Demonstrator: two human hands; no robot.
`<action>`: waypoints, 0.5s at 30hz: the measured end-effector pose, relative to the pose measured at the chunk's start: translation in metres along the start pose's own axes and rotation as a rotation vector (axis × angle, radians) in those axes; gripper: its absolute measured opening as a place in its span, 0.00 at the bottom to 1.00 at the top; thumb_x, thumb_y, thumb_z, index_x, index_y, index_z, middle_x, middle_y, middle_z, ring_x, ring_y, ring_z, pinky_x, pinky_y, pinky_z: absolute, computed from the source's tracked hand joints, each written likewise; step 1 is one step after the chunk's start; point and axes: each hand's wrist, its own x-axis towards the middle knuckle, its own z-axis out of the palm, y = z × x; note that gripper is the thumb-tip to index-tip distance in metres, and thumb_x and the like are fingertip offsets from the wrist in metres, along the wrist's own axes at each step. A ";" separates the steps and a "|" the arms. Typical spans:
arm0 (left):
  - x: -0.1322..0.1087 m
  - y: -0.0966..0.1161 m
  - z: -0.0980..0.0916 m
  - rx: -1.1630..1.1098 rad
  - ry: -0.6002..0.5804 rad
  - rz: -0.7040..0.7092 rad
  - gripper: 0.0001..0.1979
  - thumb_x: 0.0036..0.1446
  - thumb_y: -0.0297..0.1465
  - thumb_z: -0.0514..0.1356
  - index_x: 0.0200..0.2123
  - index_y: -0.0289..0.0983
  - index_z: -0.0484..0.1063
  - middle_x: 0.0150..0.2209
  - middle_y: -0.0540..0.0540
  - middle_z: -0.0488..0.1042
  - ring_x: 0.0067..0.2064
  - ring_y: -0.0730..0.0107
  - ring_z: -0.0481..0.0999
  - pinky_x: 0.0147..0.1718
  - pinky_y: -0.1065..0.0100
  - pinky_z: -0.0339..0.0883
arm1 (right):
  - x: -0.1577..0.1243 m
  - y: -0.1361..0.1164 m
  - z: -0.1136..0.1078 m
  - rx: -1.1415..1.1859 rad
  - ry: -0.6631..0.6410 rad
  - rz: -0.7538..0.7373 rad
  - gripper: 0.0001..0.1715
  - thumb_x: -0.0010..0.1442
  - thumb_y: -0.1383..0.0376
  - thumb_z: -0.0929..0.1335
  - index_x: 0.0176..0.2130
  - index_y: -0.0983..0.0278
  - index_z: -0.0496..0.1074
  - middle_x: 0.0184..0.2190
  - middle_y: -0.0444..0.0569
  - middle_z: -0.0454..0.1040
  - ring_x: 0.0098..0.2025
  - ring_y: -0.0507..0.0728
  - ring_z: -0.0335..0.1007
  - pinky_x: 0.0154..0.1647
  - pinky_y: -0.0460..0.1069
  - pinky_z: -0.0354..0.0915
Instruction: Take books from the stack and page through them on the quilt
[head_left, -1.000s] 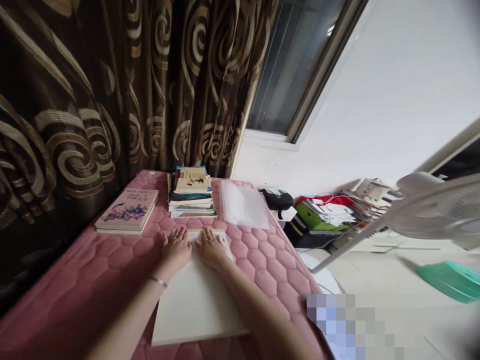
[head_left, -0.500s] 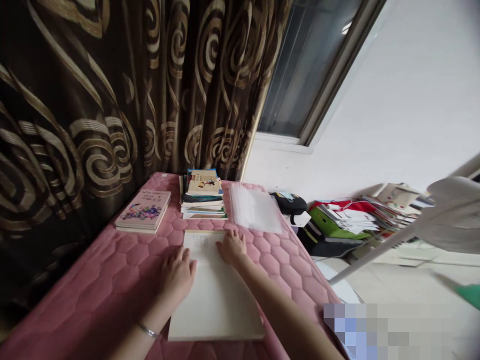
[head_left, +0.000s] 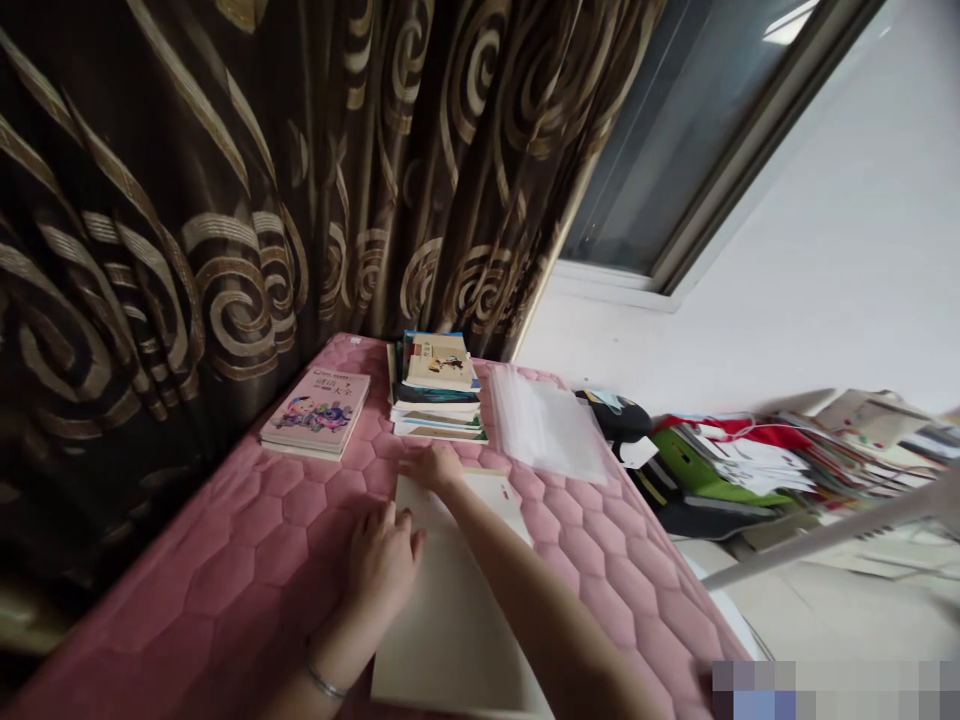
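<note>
A book with off-white, nearly blank pages [head_left: 442, 630] lies on a pink quilted mattress [head_left: 232, 570], its near edge towards me. A small reddish mark shows near its top right corner. My left hand [head_left: 384, 560], with a silver bracelet at the wrist, rests on the book's left edge, fingers loosely bent and apart. Reaching across the page, my right hand [head_left: 433, 468] lies at the top left corner with its fingers stretched out to the left. The forearm covers part of the page. Nothing shows gripped in either hand.
Pink-covered books [head_left: 319, 412] lie at the far left. Behind my book stands a stack of books [head_left: 439, 385], with clear plastic sleeves [head_left: 551, 425] to its right. A patterned curtain [head_left: 247, 200] borders the left. Bags and papers [head_left: 750, 460] are piled beyond the mattress.
My right hand has moved from the book's top right corner across to its top left. The printed text at the page's top left no longer shows. The camera view has shifted left.
</note>
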 end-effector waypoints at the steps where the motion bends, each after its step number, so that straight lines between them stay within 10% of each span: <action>1: 0.000 0.000 -0.001 -0.005 -0.002 -0.001 0.18 0.63 0.35 0.49 0.48 0.37 0.74 0.48 0.39 0.73 0.48 0.56 0.72 0.47 0.57 0.62 | 0.006 -0.002 0.000 0.006 0.001 0.007 0.34 0.55 0.44 0.67 0.43 0.71 0.77 0.39 0.61 0.78 0.42 0.62 0.74 0.37 0.48 0.63; 15: -0.001 0.004 -0.007 -0.039 -0.015 -0.035 0.16 0.61 0.35 0.52 0.45 0.36 0.75 0.48 0.37 0.73 0.49 0.54 0.71 0.48 0.55 0.61 | -0.021 0.006 0.012 0.014 -0.108 -0.137 0.24 0.49 0.45 0.72 0.35 0.62 0.79 0.33 0.51 0.79 0.34 0.57 0.75 0.31 0.45 0.63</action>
